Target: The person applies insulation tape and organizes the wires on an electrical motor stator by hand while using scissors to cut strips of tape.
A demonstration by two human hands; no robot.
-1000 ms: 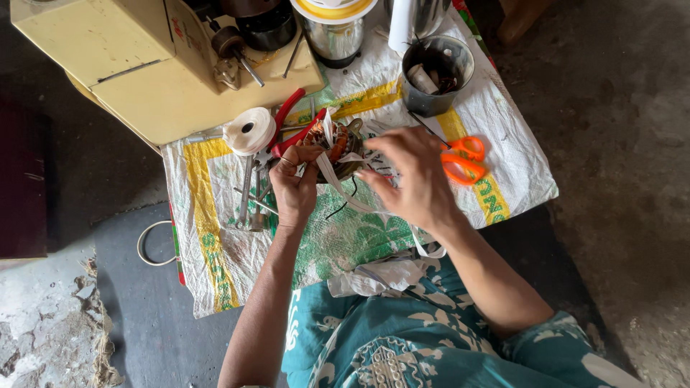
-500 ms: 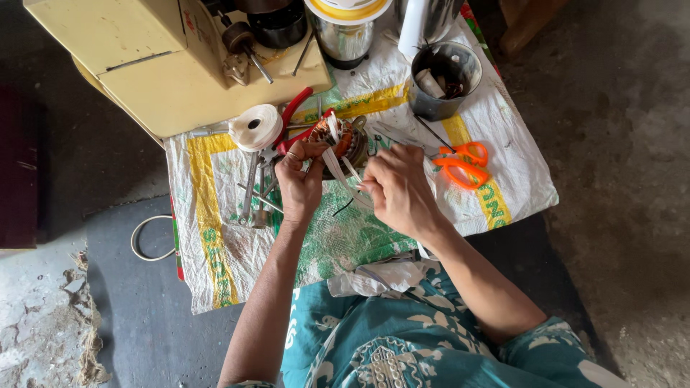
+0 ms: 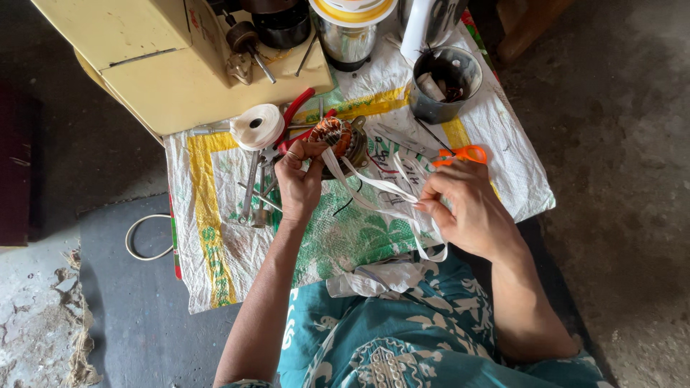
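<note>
White tape (image 3: 377,188) runs taut — your right hand (image 3: 467,208) pinches it, your left hand (image 3: 300,179) grips the copper-wound stator (image 3: 338,136); keep tension even.

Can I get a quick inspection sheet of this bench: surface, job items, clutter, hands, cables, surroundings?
Surface: woven sack cloth with yellow and green print.
Job items: copper coil; white tape strips running from the coil to the right hand.
Clutter: tape roll, red pliers, orange scissors, metal tools, grey cup, steel pot.
Hands: left hand grips the coil; right hand pinches the strips.
Cables: white cord loop on the floor.
Surroundings: cream machine, concrete floor.
</note>
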